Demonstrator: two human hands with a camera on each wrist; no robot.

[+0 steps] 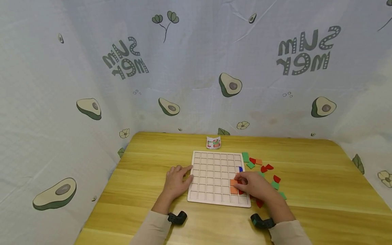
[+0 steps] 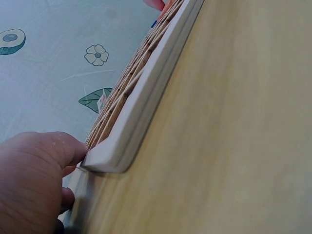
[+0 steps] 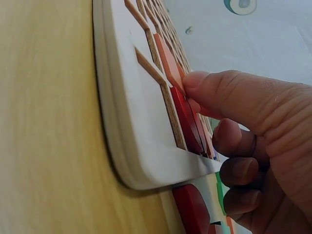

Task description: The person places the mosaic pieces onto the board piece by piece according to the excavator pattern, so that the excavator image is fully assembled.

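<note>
A pale wooden board (image 1: 210,175) with a raised square grid lies in front of me. My left hand (image 1: 176,181) rests along its left edge, index finger and thumb spread and touching the rim. Over the board's right side, my right hand (image 1: 256,185) pinches at an orange square tile (image 1: 233,182) with thumb and index finger, its other fingers curled. Another orange tile (image 1: 234,190) sits in the cell nearer me. Beside these are red pieces (image 3: 184,119) set in the grid, partly hidden by the hand. A blue piece (image 1: 240,169) sits farther back.
Loose green pieces (image 1: 245,157), red pieces (image 1: 277,179) and an orange square (image 1: 258,162) lie scattered right of the board on the wooden table (image 1: 318,177). A small card (image 1: 213,143) with a coloured grid pattern stands behind the board. A printed curtain (image 1: 196,68) hangs behind.
</note>
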